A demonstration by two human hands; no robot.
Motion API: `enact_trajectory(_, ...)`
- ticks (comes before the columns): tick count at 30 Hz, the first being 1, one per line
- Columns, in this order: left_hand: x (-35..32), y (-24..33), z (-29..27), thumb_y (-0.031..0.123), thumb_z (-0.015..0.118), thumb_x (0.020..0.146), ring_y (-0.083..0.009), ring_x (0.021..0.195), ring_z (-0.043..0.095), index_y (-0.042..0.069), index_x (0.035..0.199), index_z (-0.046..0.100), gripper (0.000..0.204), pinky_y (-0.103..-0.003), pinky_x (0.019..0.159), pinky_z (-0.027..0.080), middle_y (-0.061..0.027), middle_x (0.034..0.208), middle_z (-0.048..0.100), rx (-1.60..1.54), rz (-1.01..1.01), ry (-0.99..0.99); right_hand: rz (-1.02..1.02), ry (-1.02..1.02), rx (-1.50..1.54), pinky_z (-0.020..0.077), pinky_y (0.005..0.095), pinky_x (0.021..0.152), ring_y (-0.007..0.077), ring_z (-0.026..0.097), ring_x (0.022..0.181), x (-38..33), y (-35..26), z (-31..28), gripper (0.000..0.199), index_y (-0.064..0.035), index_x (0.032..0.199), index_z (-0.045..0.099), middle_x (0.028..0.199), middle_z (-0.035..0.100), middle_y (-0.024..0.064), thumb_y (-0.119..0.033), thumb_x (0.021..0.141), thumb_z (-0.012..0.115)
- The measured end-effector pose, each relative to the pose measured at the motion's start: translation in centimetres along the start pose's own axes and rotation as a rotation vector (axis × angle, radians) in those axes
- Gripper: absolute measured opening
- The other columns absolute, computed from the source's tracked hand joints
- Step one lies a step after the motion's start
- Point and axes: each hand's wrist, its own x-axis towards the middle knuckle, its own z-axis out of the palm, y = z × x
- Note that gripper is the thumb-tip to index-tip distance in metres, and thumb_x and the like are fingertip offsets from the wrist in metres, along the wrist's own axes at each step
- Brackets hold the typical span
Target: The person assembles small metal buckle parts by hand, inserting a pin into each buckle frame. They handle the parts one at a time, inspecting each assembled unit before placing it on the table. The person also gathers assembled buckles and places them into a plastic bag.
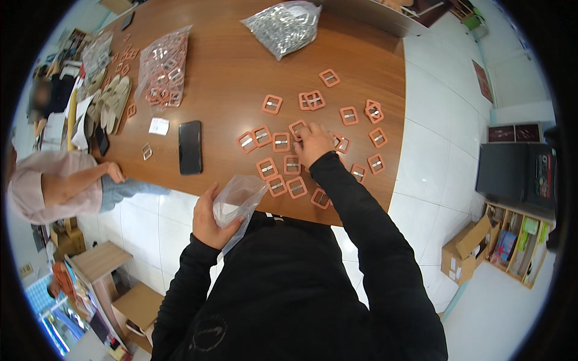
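My left hand [209, 218] grips a clear plastic bag [236, 197] at the table's near edge, its thumb on the side facing me. Over the scattered orange square buckles, my right hand [314, 143] has its fingers bent down and closed at the edge of an orange buckle [297, 129]; its palm hides part of what lies beneath. Several more buckles, each with a silver middle bar, lie around it, among them a buckle [282, 142] just left of the fingers and another buckle [292, 165] nearer to me. Some overlap, such as the buckles [312, 100] farther back.
A black phone [190, 147] and a white paper slip [159, 126] lie left of the buckles. Farther back are a bag of orange buckles [164, 72] and a bag of silver pieces [285, 27]. Another person [60, 186] sits at the left, near beige sandals [114, 102].
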Motion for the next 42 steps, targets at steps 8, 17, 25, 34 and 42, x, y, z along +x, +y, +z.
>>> enact_trajectory(8,-2.5,0.3,0.7,0.025,0.083,0.064,-0.0374,0.103,0.057,-0.002,0.135,0.041,0.088,-0.043,0.090,0.045,-0.0214,0.110,0.058,-0.011,-0.070,0.069,0.185,0.047,0.072,0.0454,0.0414,0.087,0.0312,0.054,0.101,-3.7,6.0,-4.6,0.034,-0.0094,0.107,0.066,0.106,0.057,0.0117,-0.021,0.075,0.075)
enact_trajectory(17,-2.6,-2.6,-0.6,0.023,0.084,0.065,-0.0380,0.109,0.056,-0.002,0.135,0.041,0.086,-0.043,0.094,0.044,-0.0219,0.117,0.058,0.000,-0.045,0.082,0.322,-0.110,0.029,0.0469,0.0411,0.091,0.0338,0.056,0.104,-4.3,5.6,-4.7,0.053,-0.0037,0.120,0.060,0.112,0.056,0.0162,-0.026,0.076,0.077)
enact_trajectory(25,-2.6,-4.9,-2.3,0.022,0.083,0.065,-0.0386,0.110,0.055,-0.001,0.135,0.041,0.085,-0.043,0.096,0.043,-0.0222,0.119,0.057,-0.036,-0.001,0.087,0.382,-0.038,-0.071,0.0478,0.0411,0.085,0.0336,0.057,0.097,-6.9,5.5,-5.1,0.026,-0.0045,0.097,0.069,0.098,0.060,0.0151,-0.023,0.079,0.071)
enact_trajectory(34,-1.7,-6.0,-3.5,0.021,0.082,0.068,-0.0369,0.120,0.052,-0.001,0.138,0.040,0.085,-0.040,0.102,0.041,-0.0228,0.129,0.053,-0.012,0.047,-0.006,0.039,0.083,-0.062,0.0423,0.0457,0.081,0.0283,0.054,0.098,-8.2,-0.5,-2.7,0.012,-0.0125,0.085,0.070,0.099,0.062,0.0038,-0.021,0.078,0.070)
enact_trajectory(42,-1.2,-6.5,-3.7,0.027,0.084,0.065,-0.0388,0.110,0.055,-0.002,0.134,0.044,0.085,-0.044,0.094,0.044,-0.0224,0.119,0.057,-0.051,0.128,0.037,0.234,-0.095,-0.206,0.0405,0.0460,0.094,0.0286,0.049,0.113,-6.5,-1.9,-2.6,0.032,-0.0115,0.105,0.069,0.115,0.059,0.0059,-0.027,0.077,0.073)
